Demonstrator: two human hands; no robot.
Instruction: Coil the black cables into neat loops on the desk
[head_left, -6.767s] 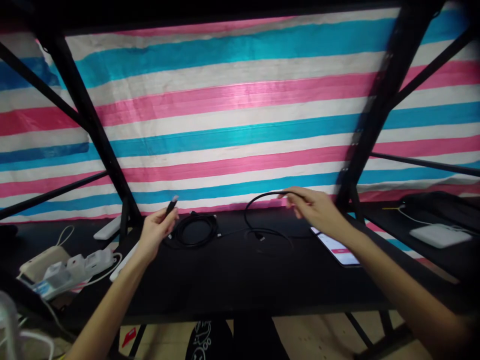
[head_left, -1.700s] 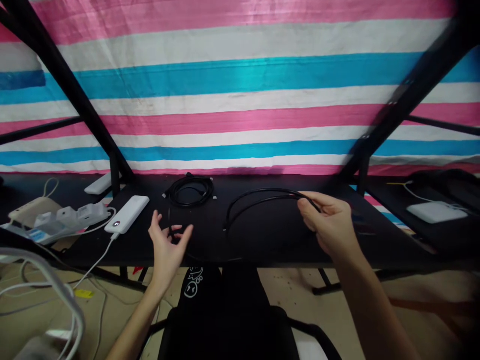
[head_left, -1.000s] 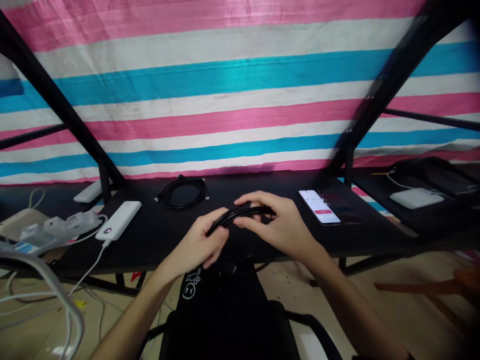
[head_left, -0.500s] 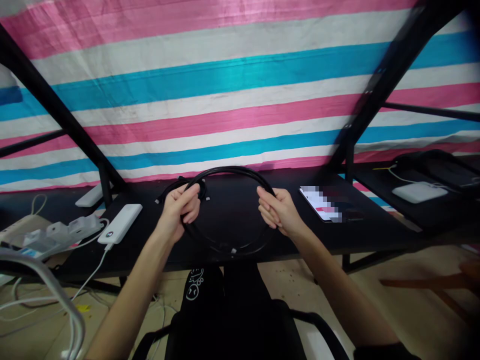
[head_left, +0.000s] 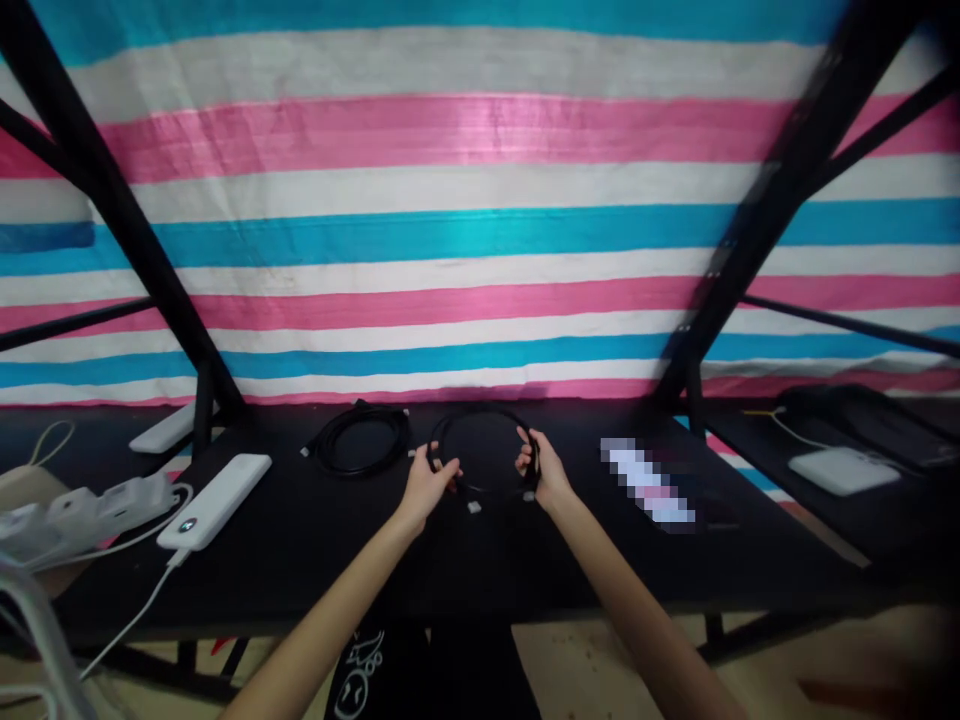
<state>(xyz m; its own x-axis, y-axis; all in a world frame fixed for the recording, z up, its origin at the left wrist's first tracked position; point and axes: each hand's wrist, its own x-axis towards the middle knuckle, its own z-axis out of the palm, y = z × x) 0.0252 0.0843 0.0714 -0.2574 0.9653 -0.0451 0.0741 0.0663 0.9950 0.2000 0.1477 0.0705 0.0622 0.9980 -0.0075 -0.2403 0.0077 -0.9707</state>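
Note:
A black cable wound into a round coil [head_left: 484,415] lies low over the black table [head_left: 480,560], near its far edge. My left hand [head_left: 429,483] grips the coil's left side with fingers curled. My right hand [head_left: 541,470] grips its right side the same way. The cable's pale connector ends [head_left: 473,507] hang at the coil's near side between my hands. A second coiled black cable [head_left: 360,443] lies just to the left.
A white power bank [head_left: 216,487] with a white lead lies at the left, beside a white power strip [head_left: 82,508]. A phone [head_left: 649,483] with a lit screen lies to the right. Black frame posts [head_left: 112,200] stand before a striped tarp. A white box [head_left: 843,470] sits far right.
Both hands have carried the coiled cable forward and down from in front of my chest to the table's far part, beside the other coil. The camera has tilted up.

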